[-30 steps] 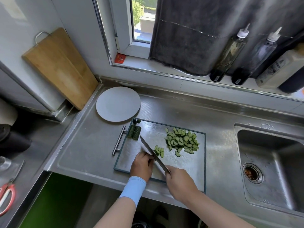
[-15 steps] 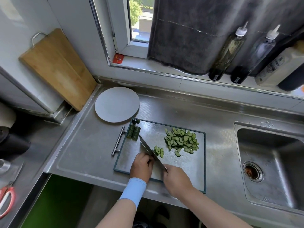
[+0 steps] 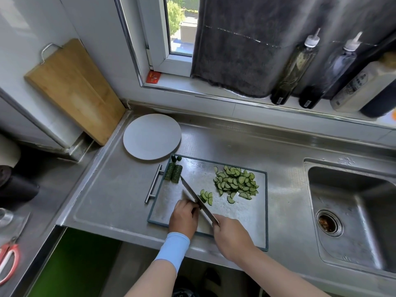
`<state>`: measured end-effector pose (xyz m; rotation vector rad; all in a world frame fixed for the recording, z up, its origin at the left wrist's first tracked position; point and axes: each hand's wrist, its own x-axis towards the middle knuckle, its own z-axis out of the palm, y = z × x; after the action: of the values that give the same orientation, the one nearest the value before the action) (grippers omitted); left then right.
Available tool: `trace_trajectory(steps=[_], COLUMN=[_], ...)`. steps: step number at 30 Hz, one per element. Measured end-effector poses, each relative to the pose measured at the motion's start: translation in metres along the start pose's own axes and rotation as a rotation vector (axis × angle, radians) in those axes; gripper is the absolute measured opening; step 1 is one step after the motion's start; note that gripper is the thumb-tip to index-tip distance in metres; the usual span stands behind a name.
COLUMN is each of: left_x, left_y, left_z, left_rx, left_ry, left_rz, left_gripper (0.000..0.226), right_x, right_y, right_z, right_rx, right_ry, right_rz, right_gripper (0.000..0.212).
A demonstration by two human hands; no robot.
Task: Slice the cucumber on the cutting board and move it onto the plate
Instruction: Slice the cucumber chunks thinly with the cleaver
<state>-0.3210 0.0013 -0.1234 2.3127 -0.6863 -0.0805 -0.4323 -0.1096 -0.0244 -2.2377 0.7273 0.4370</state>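
1. Knife (image 3: 198,199) sits in your right hand (image 3: 232,239), fingers wrapped round the handle over the near edge of the cutting board (image 3: 242,224). The blade runs diagonally toward the board's far left corner, so its edge meets the cucumber squarely.
2. Your left hand (image 3: 183,217) rests on the board's near left part, fingers curled down against the flat of the blade. It appears to pin the cucumber piece (image 3: 201,200) being cut, though only a dark green sliver shows at the blade. Curling the knuckles this way likely keeps your fingertips back from the edge.
3. A few fresh slices (image 3: 207,196) lie just past the blade, near the board's centre, where they drop off the cut.
4. The main slice pile (image 3: 235,183) lies on the board's far right part, well apart from the blade. You seem to keep it there to leave cutting room.
5. Two uncut lengths (image 3: 174,173) wait at the board's far left edge, beside its bar handle (image 3: 153,186). Two trimmed ends (image 3: 176,159) sit in the far left corner, clear of your stroke.
6. The plate (image 3: 152,136) lies just beyond the board's far left corner and has no cucumber on it yet. Being that close should keep the transfer short.
7. By my reckoning you are partway through slicing, with nothing moved across.
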Motion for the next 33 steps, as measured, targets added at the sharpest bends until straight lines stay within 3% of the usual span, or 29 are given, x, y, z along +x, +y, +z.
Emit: trace_trajectory(steps=[11,17,33], left_x=[0.002,0.001,0.002], left_y=[-0.001,-0.002,-0.004], left_z=[0.001,0.0,0.001], left_rx=[-0.009,-0.02,-0.018], left_ry=[-0.005,0.006,-0.011], left_rz=[-0.021,-0.013,-0.058], left_gripper=[0.015,0.018,0.018], right_x=[-0.006,0.008,-0.001], right_y=[0.006,-0.001,0.0], right_z=[0.001,0.008,-0.003], right_rx=[-0.027,-0.024,-0.025], right_ry=[-0.008,-0.021,-0.021], right_rz=[0.007,0.058,-0.023], right_gripper=[0.035,0.025,0.034])
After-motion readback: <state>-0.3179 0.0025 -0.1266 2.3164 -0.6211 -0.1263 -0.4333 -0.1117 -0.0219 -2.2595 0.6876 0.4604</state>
